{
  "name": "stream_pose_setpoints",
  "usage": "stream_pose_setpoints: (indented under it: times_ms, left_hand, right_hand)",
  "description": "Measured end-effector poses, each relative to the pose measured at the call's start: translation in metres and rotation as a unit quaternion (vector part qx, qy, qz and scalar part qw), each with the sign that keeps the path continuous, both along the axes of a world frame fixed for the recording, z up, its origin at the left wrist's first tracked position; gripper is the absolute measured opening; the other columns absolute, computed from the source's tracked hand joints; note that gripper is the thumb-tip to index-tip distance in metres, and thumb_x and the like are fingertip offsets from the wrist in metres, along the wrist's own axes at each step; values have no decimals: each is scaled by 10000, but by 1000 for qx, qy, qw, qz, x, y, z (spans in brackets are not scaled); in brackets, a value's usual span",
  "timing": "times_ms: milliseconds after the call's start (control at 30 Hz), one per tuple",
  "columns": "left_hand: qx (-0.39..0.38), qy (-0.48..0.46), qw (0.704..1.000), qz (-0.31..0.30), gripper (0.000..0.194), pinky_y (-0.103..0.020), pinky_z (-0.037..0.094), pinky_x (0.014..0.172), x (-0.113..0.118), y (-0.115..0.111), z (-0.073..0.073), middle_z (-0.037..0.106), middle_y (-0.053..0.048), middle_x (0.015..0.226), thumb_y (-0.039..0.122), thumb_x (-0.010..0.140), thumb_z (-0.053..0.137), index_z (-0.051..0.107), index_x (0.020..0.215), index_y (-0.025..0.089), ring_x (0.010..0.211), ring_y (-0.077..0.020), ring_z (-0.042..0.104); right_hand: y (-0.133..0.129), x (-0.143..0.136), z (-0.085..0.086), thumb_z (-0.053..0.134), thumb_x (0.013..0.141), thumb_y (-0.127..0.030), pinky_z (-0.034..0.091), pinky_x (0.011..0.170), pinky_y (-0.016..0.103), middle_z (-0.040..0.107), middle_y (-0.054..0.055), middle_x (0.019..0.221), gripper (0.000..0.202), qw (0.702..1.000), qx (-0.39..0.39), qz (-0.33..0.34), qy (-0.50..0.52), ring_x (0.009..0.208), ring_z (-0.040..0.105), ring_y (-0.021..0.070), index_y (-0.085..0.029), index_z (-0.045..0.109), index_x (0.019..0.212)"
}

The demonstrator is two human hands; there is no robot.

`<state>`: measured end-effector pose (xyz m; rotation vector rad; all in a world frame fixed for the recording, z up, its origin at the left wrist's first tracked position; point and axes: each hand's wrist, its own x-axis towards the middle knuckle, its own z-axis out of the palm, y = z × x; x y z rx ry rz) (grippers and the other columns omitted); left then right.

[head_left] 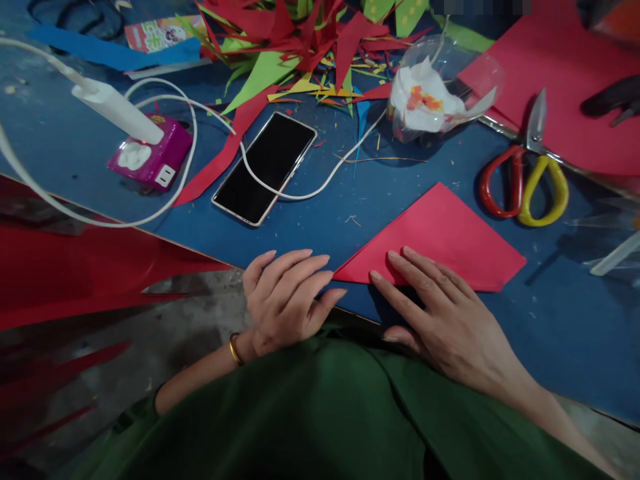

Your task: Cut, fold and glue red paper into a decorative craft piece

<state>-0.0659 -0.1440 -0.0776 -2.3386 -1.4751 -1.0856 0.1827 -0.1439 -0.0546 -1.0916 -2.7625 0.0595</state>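
Folded red paper [440,240]: on the blue table [310,230], landmark
Right hand [445,320]: on the paper's near edge, fingers slightly spread
Left hand [287,300]: at the paper's left tip, fingers loosely curled, slightly apart
Scissors [530,160]: beyond the paper, to its right

And nothing I can read right now: the colourful packet [167,32] over on my desk [575,327] shows printed characters, but they're too blurred to make out.

Seemingly folded red paper [445,230] on table [575,333]
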Motion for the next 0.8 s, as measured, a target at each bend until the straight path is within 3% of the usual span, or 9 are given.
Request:
stream_pose_setpoints:
  times_ms: [67, 167, 267, 367, 433, 500, 633, 700, 800]
  left_hand:
    - [-6, 44, 998, -43, 252, -408, 405, 1090, 1, 0, 3, 802, -5, 1065, 403, 938, 658, 718, 1117, 236, 1050, -215, 710]
    - [-24, 116, 988, -98, 356, -429, 219, 1252, 1, 1, 8, 774, 9, 1178, 443, 1022, 504, 702, 1216, 221, 1164, -198, 679]
    - [-35, 166, 982, -89, 364, -415, 33, 1302, -2, -2, 12, 750, 63, 1227, 450, 1028, 481, 694, 1223, 228, 1150, -178, 693]
    - [-27, 170, 984, -53, 363, -381, -4, 1294, -10, -8, 15, 762, 98, 1177, 476, 1016, 490, 704, 1189, 238, 1097, -170, 719]
    - [-8, 165, 985, -48, 340, -388, 26, 1298, -14, -10, 17, 773, 75, 1152, 473, 994, 546, 718, 1153, 227, 1100, -180, 722]
    - [2, 159, 984, -81, 335, -398, 137, 1298, -14, -8, 17, 765, 12, 1188, 432, 970, 611, 705, 1176, 186, 1152, -196, 703]
    - [-30, 151, 955, -254, 419, -381, 452, 1159, -3, 6, 15, 683, -110, 1346, 373, 1008, 551, 590, 1327, 105, 1308, -235, 602]
    - [-57, 162, 941, -290, 495, -393, 489, 1124, 3, 12, 13, 643, -176, 1385, 407, 1025, 503, 540, 1368, 52, 1359, -270, 551]
    - [-58, 192, 938, -282, 575, -406, 490, 1118, 9, 15, 10, 637, -249, 1360, 430, 1030, 476, 515, 1369, -33, 1354, -315, 550]
  right_hand:
    - [0, 0, -1, 407, 1005, -589, 486, 1046, 527, 538, 247, 1472, 636, 1000, 3, -4, 4, 1400, 480, 376, -146, 525, 1446]
    - [-1, 0, -2, 405, 1007, -590, 492, 1039, 537, 539, 252, 1469, 638, 1000, 6, -7, 7, 1402, 476, 380, -139, 525, 1442]
    - [-1, 0, -3, 413, 1009, -581, 489, 1043, 546, 527, 246, 1485, 623, 1000, 0, -10, 6, 1417, 458, 377, -150, 521, 1447]
    - [-1, 0, -3, 424, 1008, -575, 482, 1049, 554, 516, 244, 1497, 617, 1000, -3, -11, 10, 1424, 449, 378, -156, 520, 1452]
    - [-2, 0, -3, 430, 1006, -574, 486, 1039, 561, 514, 255, 1494, 623, 1000, -2, -10, 14, 1409, 465, 389, -144, 529, 1445]
    - [-2, -1, -4, 435, 1004, -572, 487, 1034, 570, 515, 264, 1489, 629, 1000, -1, -9, 18, 1401, 472, 399, -132, 531, 1444]
    - [-2, -3, -4, 439, 1006, -562, 461, 1070, 577, 517, 255, 1492, 602, 1000, -11, -15, 18, 1419, 447, 396, -126, 572, 1400]
    - [-1, -4, -3, 444, 998, -578, 447, 1090, 572, 517, 255, 1492, 614, 1000, -13, -15, 9, 1419, 446, 397, -112, 593, 1370]
    - [1, -6, 1, 447, 979, -617, 423, 1123, 553, 517, 252, 1494, 669, 1000, -12, -13, -3, 1425, 440, 391, -97, 581, 1378]
